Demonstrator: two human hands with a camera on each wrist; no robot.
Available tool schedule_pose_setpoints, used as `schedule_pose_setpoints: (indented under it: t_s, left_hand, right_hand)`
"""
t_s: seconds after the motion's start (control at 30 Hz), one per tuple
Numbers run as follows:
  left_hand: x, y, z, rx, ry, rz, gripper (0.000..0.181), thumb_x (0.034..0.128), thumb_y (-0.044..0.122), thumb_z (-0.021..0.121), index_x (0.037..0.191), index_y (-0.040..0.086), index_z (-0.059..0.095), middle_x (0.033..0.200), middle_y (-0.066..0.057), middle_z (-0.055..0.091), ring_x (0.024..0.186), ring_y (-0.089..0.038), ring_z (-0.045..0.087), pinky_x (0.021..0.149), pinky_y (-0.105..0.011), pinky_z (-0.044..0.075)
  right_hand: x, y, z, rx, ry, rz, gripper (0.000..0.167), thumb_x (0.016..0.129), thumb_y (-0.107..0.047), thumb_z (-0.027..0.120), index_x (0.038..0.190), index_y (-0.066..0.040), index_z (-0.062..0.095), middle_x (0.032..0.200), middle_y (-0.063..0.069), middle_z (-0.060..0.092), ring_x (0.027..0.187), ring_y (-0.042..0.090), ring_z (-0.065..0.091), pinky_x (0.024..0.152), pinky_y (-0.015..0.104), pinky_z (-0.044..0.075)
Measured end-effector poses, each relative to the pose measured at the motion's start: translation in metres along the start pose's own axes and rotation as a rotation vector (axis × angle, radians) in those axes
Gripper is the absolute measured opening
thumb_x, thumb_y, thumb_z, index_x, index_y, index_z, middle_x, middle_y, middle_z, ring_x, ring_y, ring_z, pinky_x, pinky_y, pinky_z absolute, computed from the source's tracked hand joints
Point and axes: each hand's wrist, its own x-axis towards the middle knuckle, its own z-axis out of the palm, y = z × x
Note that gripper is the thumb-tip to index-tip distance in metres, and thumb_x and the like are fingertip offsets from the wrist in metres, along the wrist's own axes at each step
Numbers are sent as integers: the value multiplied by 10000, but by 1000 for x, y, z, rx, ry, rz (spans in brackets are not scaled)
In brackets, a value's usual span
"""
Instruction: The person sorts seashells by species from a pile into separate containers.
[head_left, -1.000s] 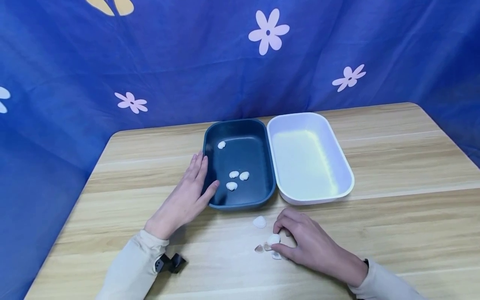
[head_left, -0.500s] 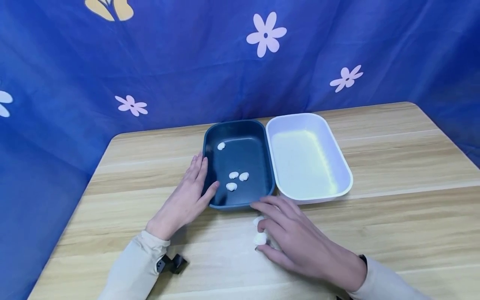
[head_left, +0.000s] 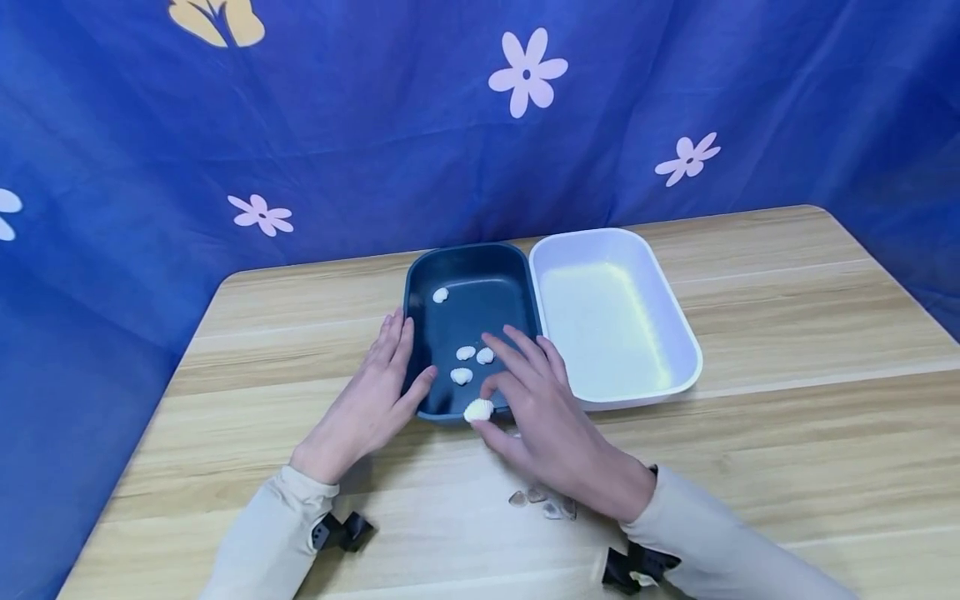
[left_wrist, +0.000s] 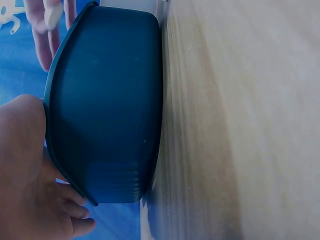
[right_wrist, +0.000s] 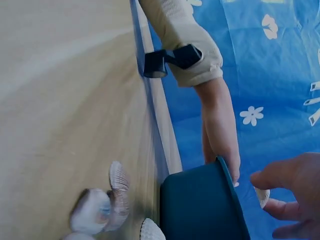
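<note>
My right hand (head_left: 551, 429) pinches a white ribbed seashell (head_left: 478, 410) between thumb and index finger, above the near rim of the dark blue tub (head_left: 480, 312). The right wrist view shows that shell (right_wrist: 262, 196) held clear of the tub wall (right_wrist: 200, 202). My left hand (head_left: 367, 400) rests on the tub's left side, fingers straight along the outside and thumb over the rim. Several small white shells (head_left: 461, 377) lie on the tub floor. Brownish and greyish shells (head_left: 517, 498) lie on the table below my right hand, and a white shell (right_wrist: 151, 231) lies close to the tub.
A white tub (head_left: 600, 333) stands against the right side of the dark one. Both sit on a wood-grain table (head_left: 787, 333). Behind hangs a blue cloth (head_left: 390, 125) with flower prints. Each wrist wears a small black camera (head_left: 343, 531).
My right hand has lifted the white shell from the table pile and carried it up and left to the dark tub's near rim. The left hand has stayed in place.
</note>
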Motion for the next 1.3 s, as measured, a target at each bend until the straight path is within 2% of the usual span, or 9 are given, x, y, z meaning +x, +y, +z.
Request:
schedule_pose_setpoints:
  t_s: [0.13, 0.3, 0.57, 0.87, 1.1, 1.2, 1.3]
  left_hand:
    - [1, 0, -1, 1, -11, -3, 756, 1020, 452, 384, 1508, -71, 140, 1595, -210, 35, 1464, -358, 50, 1158, -532, 158]
    - [1, 0, -2, 0, -22, -4, 755, 1020, 442, 399, 1510, -67, 133, 1597, -202, 22, 1466, -354, 44, 1160, -526, 153]
    - [2, -1, -1, 6, -25, -6, 764, 1021, 463, 378, 1511, -66, 127, 1595, -212, 27, 1468, -335, 30, 1160, -528, 154]
    - [0, -2, -1, 0, -18, 7, 760, 1028, 461, 354, 1500, -90, 126, 1590, -229, 31, 1465, -357, 34, 1160, -529, 149]
    - [-1, -2, -1, 0, -12, 8, 764, 1025, 463, 361, 1500, -89, 130, 1593, -217, 20, 1465, -360, 35, 1163, -522, 147]
    - [-1, -2, 0, 3, -10, 9, 763, 1024, 460, 367, 1499, -90, 134, 1592, -223, 27, 1464, -363, 40, 1159, -531, 155]
    - [-1, -2, 0, 6, -12, 7, 767, 1022, 463, 371, 1501, -87, 136, 1590, -228, 34, 1464, -359, 39, 1160, -530, 152]
  right_hand:
    - [10, 0, 7, -16, 24, 69, 199, 786, -219, 799, 846, -116, 640, 1456, 193, 433, 1408, 380, 274, 1113, 634, 145]
    - [21, -2, 16, -36, -3, 127, 196, 811, -209, 780, 866, -76, 647, 1473, 276, 363, 1417, 422, 227, 1153, 584, 102]
    - [31, 1, 24, -22, -57, 209, 233, 835, -194, 759, 902, 2, 653, 1468, 325, 327, 1410, 407, 252, 1176, 459, 148]
    - [39, 4, 30, -43, -95, 262, 241, 832, -179, 766, 881, 25, 648, 1445, 349, 341, 1406, 427, 242, 1165, 474, 167]
    - [52, 7, 33, -188, -188, 255, 309, 834, -181, 754, 917, 104, 666, 1407, 357, 392, 1370, 454, 310, 1134, 504, 252]
    - [56, 10, 34, -230, -239, 281, 334, 819, -166, 758, 925, 134, 660, 1409, 359, 384, 1355, 463, 331, 1124, 503, 279]
    - [59, 14, 34, -252, -292, 318, 299, 819, -157, 748, 899, 121, 671, 1412, 349, 386, 1358, 462, 324, 1128, 504, 275]
